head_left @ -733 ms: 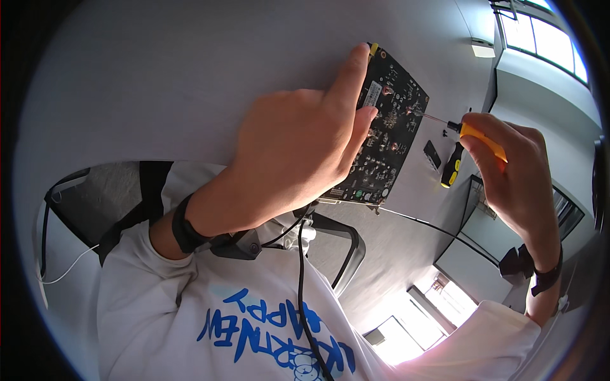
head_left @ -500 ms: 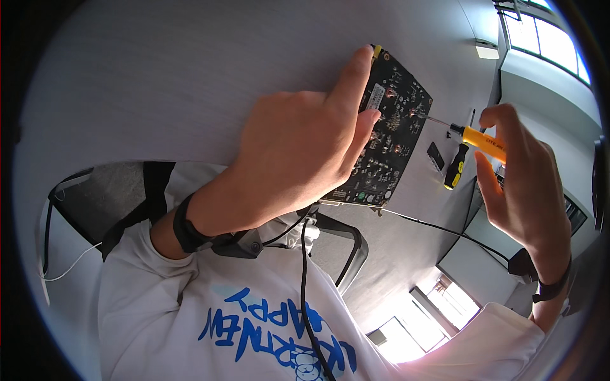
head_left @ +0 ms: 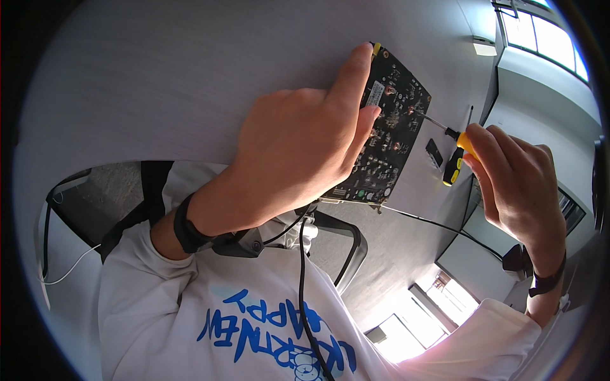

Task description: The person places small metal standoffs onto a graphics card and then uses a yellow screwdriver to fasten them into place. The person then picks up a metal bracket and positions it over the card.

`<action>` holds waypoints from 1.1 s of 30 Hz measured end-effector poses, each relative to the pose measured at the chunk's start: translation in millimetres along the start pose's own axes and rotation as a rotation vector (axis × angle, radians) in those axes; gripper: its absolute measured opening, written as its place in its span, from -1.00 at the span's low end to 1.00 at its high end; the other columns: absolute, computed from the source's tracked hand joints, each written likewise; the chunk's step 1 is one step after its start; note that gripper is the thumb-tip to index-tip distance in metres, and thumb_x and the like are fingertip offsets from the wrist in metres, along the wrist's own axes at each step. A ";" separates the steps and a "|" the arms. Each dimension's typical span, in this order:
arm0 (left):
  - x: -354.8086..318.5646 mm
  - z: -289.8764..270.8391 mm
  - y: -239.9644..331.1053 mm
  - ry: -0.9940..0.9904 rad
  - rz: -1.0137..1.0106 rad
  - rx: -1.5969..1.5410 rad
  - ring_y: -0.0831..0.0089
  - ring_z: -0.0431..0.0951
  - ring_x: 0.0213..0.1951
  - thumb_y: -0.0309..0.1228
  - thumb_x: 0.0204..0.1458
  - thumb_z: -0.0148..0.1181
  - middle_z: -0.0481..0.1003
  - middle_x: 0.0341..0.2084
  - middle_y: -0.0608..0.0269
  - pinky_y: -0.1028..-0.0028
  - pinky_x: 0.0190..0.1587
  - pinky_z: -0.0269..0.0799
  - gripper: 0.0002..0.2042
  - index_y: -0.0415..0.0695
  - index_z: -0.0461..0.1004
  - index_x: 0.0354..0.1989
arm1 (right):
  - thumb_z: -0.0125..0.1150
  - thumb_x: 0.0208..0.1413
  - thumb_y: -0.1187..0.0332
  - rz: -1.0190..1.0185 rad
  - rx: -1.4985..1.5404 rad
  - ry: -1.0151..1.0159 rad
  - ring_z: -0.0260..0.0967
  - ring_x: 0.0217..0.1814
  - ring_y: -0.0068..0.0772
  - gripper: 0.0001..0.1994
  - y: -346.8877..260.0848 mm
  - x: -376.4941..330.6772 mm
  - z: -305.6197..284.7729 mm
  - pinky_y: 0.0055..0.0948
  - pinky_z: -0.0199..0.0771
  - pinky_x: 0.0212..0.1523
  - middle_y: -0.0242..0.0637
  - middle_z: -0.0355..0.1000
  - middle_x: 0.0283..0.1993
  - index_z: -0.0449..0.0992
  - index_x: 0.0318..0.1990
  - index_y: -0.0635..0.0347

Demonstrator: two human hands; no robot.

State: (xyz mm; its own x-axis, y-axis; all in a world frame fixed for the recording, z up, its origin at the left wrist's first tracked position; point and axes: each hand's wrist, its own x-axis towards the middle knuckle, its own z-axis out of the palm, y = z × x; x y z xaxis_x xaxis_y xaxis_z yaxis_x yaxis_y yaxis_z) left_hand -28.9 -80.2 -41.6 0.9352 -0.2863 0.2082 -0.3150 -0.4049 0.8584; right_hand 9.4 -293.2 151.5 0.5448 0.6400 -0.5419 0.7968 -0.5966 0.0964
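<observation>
A black circuit board lies tilted on the grey table, its solder side with small screws showing. My left hand grips its left edge, the index finger stretched to the far corner and the thumb lying over the board. In my right hand is a screwdriver with a yellow handle. My fingers and thumb are closed around that handle, hiding most of it. The screwdriver's thin shaft points left, and its tip meets the board at a screw near the right edge.
A second, black-and-yellow screwdriver lies right of the board, partly behind the held one. Beside it is a small dark flat piece with a light edge. A black cable runs along the near side. The table stretches left.
My right hand has closed its spread fingers and thumb round the screwdriver's handle, shifting slightly left. The tip stays at the same screw. My left hand and the board have hardly moved.
</observation>
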 end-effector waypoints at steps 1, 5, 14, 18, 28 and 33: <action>0.2 0.5 -0.2 0.003 -0.001 -0.003 0.16 0.49 -0.73 -0.32 0.30 0.21 0.40 -0.78 0.11 0.22 -0.63 0.33 -0.44 -0.30 0.26 0.40 | 0.43 0.07 0.58 -0.013 -0.002 0.000 0.57 -0.45 -0.28 -0.65 1.6 -0.2 0.8 -0.47 0.60 -0.49 -0.14 0.56 -0.33 0.47 0.01 0.34; 0.1 0.8 -0.2 -0.026 -0.006 0.013 0.14 0.49 -0.73 -0.31 0.31 0.20 0.41 -0.77 0.09 0.21 -0.62 0.34 -0.44 -0.30 0.25 0.40 | 0.42 0.08 0.58 -0.041 0.051 0.023 0.59 -0.45 -0.26 -0.64 11.3 1.4 4.2 -0.46 0.60 -0.48 -0.15 0.57 -0.34 0.48 0.03 0.34; 0.9 -3.7 0.5 -0.030 0.010 -0.003 0.10 0.53 -0.68 -0.36 0.29 0.20 0.51 -0.63 -0.06 0.19 -0.55 0.38 -0.44 -0.33 0.24 0.41 | 0.38 0.11 0.59 -0.004 0.166 0.120 0.55 -0.52 -0.34 -0.69 9.6 3.3 10.9 -0.50 0.52 -0.58 -0.18 0.54 -0.39 0.45 -0.02 0.33; 1.2 -2.7 -0.2 -0.040 0.015 0.006 0.08 0.58 -0.63 -0.37 0.28 0.22 0.59 -0.47 -0.14 0.20 -0.50 0.46 -0.42 -0.33 0.23 0.41 | 0.45 0.06 0.56 0.001 0.150 0.168 0.47 -0.61 -0.44 -0.75 5.2 8.5 10.0 -0.57 0.42 -0.68 -0.26 0.49 -0.47 0.45 -0.20 0.26; 0.0 -2.4 -1.8 -0.047 0.036 0.015 0.07 0.68 -0.50 -0.39 0.27 0.22 0.64 -0.17 -0.21 0.21 -0.38 0.58 -0.39 -0.32 0.18 0.44 | 0.45 0.07 0.57 0.073 0.240 0.140 0.47 -0.62 -0.39 -0.76 4.1 13.2 6.2 -0.56 0.45 -0.67 -0.28 0.45 -0.52 0.42 -0.27 0.21; 0.0 -2.2 -1.7 -0.055 0.008 -0.014 0.07 0.69 -0.47 -0.39 0.27 0.22 0.64 -0.11 -0.21 0.23 -0.37 0.59 -0.38 -0.32 0.17 0.45 | 0.45 0.06 0.58 0.118 0.273 0.150 0.50 -0.60 -0.31 -0.76 1.8 14.4 4.2 -0.53 0.47 -0.66 -0.25 0.47 -0.51 0.43 -0.28 0.22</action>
State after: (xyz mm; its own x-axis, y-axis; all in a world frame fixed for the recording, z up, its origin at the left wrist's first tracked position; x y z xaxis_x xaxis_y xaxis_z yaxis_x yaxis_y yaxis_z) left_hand -28.1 -77.6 -42.0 0.9222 -0.3373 0.1891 -0.3198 -0.3902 0.8634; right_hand 17.5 -287.1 140.3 0.6775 0.6109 -0.4097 0.6374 -0.7656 -0.0876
